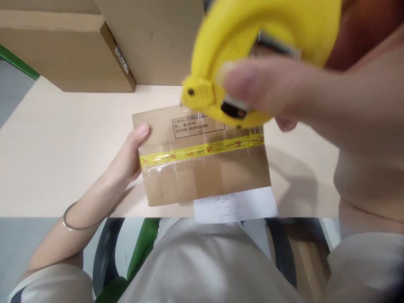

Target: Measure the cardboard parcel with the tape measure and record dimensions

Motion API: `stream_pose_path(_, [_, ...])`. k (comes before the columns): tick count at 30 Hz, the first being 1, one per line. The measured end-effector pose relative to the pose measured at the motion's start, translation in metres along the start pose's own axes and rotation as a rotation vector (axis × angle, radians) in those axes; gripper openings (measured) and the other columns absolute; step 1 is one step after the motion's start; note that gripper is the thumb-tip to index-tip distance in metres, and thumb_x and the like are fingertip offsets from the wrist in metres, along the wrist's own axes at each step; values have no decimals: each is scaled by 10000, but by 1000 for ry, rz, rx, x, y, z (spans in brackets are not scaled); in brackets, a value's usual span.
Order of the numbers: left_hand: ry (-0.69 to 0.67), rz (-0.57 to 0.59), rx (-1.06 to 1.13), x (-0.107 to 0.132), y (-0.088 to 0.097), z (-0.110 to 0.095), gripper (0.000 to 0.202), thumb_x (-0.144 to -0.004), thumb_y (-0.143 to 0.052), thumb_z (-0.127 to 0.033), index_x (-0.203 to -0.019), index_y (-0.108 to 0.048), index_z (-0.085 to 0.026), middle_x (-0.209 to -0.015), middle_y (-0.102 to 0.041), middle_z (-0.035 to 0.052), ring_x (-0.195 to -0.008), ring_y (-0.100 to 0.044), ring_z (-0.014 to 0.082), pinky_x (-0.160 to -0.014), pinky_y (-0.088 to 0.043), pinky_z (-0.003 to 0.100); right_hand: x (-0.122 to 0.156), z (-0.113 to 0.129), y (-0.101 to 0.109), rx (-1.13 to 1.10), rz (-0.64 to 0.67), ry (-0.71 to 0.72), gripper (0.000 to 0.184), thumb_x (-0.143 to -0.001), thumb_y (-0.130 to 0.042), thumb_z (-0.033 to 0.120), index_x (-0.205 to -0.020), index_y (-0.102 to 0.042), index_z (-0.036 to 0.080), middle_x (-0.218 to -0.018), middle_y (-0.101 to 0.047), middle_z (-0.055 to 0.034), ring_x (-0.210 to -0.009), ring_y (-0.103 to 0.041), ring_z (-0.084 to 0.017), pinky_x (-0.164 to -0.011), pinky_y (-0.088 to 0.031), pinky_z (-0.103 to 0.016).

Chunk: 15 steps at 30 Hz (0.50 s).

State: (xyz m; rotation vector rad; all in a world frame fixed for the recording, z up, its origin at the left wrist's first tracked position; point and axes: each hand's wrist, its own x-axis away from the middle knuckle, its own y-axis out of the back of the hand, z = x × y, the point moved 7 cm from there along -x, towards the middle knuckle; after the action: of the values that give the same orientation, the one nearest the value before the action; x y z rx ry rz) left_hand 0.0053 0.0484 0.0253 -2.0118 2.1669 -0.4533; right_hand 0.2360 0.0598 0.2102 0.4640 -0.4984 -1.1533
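Note:
My left hand [134, 149] grips the left end of a small cardboard box [208, 176], its thumb on top. A strip of yellow printed tape [189, 153] runs across the box's top, and a framed block of print [186, 126] lies above it. Close to the camera, my right hand [284, 86] is closed around a yellow rounded plastic tool [202, 54], thumb pressed on its side. The tool's exact kind is unclear. It covers the box's far right corner from view. A white sheet of paper [249, 204] sticks out from the box's near edge.
A flat carton [63, 54] and a larger cardboard carton [164, 46] stand along the back of the pale table [63, 160]. The table's front edge runs close to my body. Below it show dark curved chair arms [107, 252] and a green part [143, 244].

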Motion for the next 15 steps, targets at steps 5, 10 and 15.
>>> stream_pose_path(5, [88, 39, -10, -12, -5, 9, 522, -888, -650, -552, -1155, -724, -109, -1069, -829, 164, -1248, -722, 411, -1090, -601, 554, 4, -52, -51, 121, -49, 246, 416, -790, -832, 561, -838, -558, 253, -785, -689, -6, -670, -612, -154, -527, -422, -303])
stream_pose_path(10, [127, -170, -5, -17, 3, 13, 443, -788, -721, -504, -1043, -712, -141, -1007, -835, 153, -1215, -732, 417, -1064, -618, 546, -13, -74, -69, 306, -75, 306, 611, -802, -764, 699, -636, -416, 225, -621, -438, -14, -667, -475, -169, -637, -276, -322])
stream_pose_path(15, [111, -268, 65, -24, 5, 17, 401, -722, -744, -438, -1008, -650, -174, -1003, -831, 115, -1216, -723, 396, -1065, -609, 513, -35, -101, -33, 213, -88, 130, 631, -916, -571, 782, -672, -438, 216, -719, -465, -24, -685, -417, -148, -677, -299, -330])
